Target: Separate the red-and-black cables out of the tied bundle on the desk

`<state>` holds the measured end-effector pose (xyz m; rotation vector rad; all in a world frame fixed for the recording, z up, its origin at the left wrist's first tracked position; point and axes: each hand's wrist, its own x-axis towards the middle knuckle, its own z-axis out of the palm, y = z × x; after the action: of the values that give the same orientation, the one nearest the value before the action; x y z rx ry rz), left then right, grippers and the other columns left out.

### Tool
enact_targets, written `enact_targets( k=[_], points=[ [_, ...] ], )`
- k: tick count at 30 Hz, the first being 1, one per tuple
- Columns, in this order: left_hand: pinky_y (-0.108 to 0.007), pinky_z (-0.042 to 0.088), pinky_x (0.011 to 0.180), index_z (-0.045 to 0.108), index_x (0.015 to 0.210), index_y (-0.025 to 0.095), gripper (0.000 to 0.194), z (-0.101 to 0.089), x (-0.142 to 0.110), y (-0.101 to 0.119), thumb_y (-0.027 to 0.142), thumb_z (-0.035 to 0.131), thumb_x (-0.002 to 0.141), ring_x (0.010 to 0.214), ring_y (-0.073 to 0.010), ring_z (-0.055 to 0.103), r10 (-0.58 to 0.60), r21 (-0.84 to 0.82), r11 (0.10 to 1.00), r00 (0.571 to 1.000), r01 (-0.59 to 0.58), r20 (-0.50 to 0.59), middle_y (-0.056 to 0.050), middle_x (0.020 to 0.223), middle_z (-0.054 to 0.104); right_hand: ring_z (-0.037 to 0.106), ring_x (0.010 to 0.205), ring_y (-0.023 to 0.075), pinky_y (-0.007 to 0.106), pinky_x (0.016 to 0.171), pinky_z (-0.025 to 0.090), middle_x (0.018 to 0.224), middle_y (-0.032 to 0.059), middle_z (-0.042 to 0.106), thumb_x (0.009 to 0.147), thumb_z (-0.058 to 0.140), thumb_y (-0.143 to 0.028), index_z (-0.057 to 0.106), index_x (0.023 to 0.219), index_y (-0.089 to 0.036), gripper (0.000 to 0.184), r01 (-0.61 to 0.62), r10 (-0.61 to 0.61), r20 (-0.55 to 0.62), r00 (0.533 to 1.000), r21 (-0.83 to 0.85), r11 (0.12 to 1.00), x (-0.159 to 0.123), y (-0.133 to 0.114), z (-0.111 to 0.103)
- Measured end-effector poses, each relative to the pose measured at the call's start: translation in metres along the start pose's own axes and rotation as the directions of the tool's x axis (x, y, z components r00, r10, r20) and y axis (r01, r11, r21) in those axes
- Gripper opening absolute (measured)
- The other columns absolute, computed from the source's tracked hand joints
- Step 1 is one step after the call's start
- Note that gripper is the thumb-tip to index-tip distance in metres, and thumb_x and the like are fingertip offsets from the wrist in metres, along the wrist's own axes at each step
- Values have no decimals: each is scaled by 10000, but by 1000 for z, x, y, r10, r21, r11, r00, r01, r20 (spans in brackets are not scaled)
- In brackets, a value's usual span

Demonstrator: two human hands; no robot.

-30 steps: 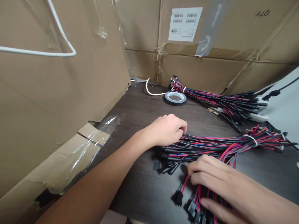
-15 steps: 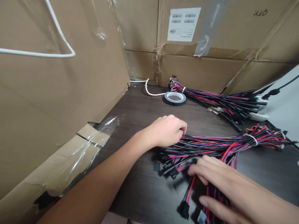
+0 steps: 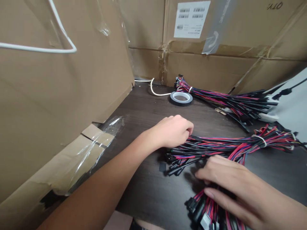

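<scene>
A bundle of red, blue and black wires [image 3: 216, 142] lies across the dark tabletop, tied by a white band at its right end. My left hand [image 3: 176, 131] is closed at the bundle's left part, its fingertips hidden behind the hand. Closer to me, my right hand [image 3: 225, 179] curls around a second group of wires [image 3: 211, 206] that branches toward the front edge. Thumb and fingers lie on either side of these wires. Black plugs [image 3: 195, 206] and a white connector [image 3: 205, 221] stick out below the right thumb.
A roll of dark tape [image 3: 181, 98] lies behind my left hand. Another tied wire bundle [image 3: 223, 99] rests along the cardboard box [image 3: 146, 60] at the back. A cardboard wall [image 3: 72, 95] with loose clear tape stands at left. A white cable [image 3: 159, 94] runs to the tape roll.
My right hand has closed in on the front wires, and their plugs now sit bunched under it. A loose wire with a black plug has joined that bunch. My left hand stays in place.
</scene>
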<state>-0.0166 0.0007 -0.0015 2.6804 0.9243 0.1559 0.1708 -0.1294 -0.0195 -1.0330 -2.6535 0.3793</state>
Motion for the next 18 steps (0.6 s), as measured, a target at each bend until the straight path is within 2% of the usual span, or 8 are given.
enact_targets(
  k=[2, 3, 5, 7, 11, 13, 16, 18],
  points=[
    [-337, 468, 750, 697, 854, 206, 247, 1, 1, -1, 107, 471, 858, 864, -225, 647, 12, 2, 1000, 1000, -12, -7, -29, 917, 700, 611, 830, 161, 274, 752, 512, 883, 51, 644, 977, 454, -294, 510, 1278, -174, 328, -38, 37, -68, 997, -19, 999, 1, 1, 4],
    [-338, 466, 742, 697, 851, 206, 246, 1, 1, -1, 106, 472, 855, 860, -227, 645, 17, 3, 1000, 1000, -17, -10, -28, 915, 700, 605, 801, 163, 278, 731, 505, 852, 48, 639, 974, 461, -287, 523, 1259, -165, 316, -44, 42, -90, 995, -29, 999, 2, 2, 7],
    [-338, 462, 730, 697, 846, 206, 244, 2, 2, -1, 103, 475, 850, 851, -228, 644, 18, 5, 1000, 1000, -18, -11, -28, 913, 700, 576, 751, 166, 290, 694, 480, 790, 42, 616, 966, 460, -236, 604, 1074, -174, 190, -18, 18, -83, 996, -2, 1000, 3, 3, 10],
    [-338, 459, 725, 697, 846, 207, 245, 1, 1, -1, 102, 476, 851, 846, -228, 644, 11, 1, 1000, 1000, -11, -9, -28, 915, 701, 544, 748, 169, 296, 673, 455, 789, 50, 594, 957, 465, -208, 616, 891, -184, 167, 12, -7, -79, 997, 55, 998, 5, 3, 12],
    [-338, 458, 723, 696, 850, 209, 240, 1, 0, 0, 111, 477, 860, 861, -233, 648, 3, -4, 1000, 1000, -3, 0, -26, 923, 704, 529, 1038, 225, 369, 856, 458, 1159, 120, 576, 941, 512, -248, 612, 842, -182, 155, 20, -14, -119, 993, 54, 998, 6, 1, 13],
    [-334, 457, 726, 695, 844, 206, 233, 2, 1, -1, 113, 483, 862, 867, -230, 648, 7, -4, 1000, 1000, -7, -1, -27, 923, 705, 517, 1085, 234, 389, 899, 446, 1231, 118, 560, 948, 503, -251, 606, 836, -177, 169, 39, -36, -106, 994, 25, 999, 8, -2, 11],
    [-321, 454, 734, 692, 833, 201, 220, 3, 2, -5, 108, 495, 860, 863, -215, 643, 25, -28, 999, 1000, -25, -9, -22, 914, 706, 544, 879, 197, 349, 774, 459, 987, 86, 620, 969, 467, -251, 589, 835, -176, 196, 44, -42, -74, 996, 22, 999, 10, -5, 7],
    [-314, 453, 748, 688, 823, 196, 210, 5, 2, -7, 102, 503, 857, 852, -203, 639, 42, -61, 997, 999, -43, -15, -16, 896, 706, 528, 779, 179, 329, 720, 455, 847, 57, 603, 979, 440, -243, 570, 858, -174, 190, 40, -37, -84, 996, 36, 999, 10, -5, 6]
  ],
)
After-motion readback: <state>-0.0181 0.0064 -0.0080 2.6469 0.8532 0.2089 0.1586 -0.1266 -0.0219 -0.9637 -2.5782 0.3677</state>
